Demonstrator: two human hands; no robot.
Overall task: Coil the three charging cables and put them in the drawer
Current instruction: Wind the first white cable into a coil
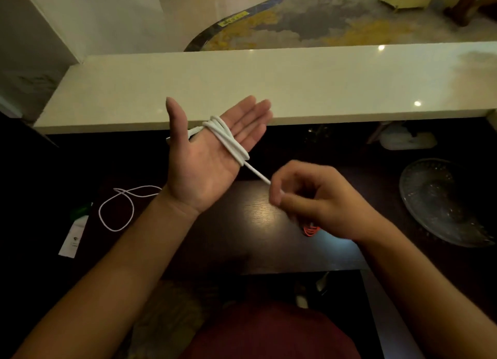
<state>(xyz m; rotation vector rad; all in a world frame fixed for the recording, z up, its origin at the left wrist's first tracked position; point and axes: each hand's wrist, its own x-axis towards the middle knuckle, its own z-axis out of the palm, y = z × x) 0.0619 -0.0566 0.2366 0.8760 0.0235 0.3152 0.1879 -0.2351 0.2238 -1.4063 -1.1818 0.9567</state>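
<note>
My left hand (pixel 207 154) is held palm up above the dark table, fingers straight and apart. A thick white charging cable (pixel 228 139) is wound several turns around its four fingers. The free end of that cable runs down and right into my right hand (pixel 314 200), which pinches it between thumb and fingertips. A thinner white cable (pixel 118 211) lies in a loose loop on the table at the left, partly hidden by my left wrist. An orange cable (pixel 312 231) shows just under my right hand. No drawer is in sight.
A pale stone ledge (pixel 269 84) runs across behind the dark wooden table (pixel 258 240). A glass dish (pixel 441 200) sits at the right, a white paper tag (pixel 74 237) and something green at the left. A white object sits under the ledge at right.
</note>
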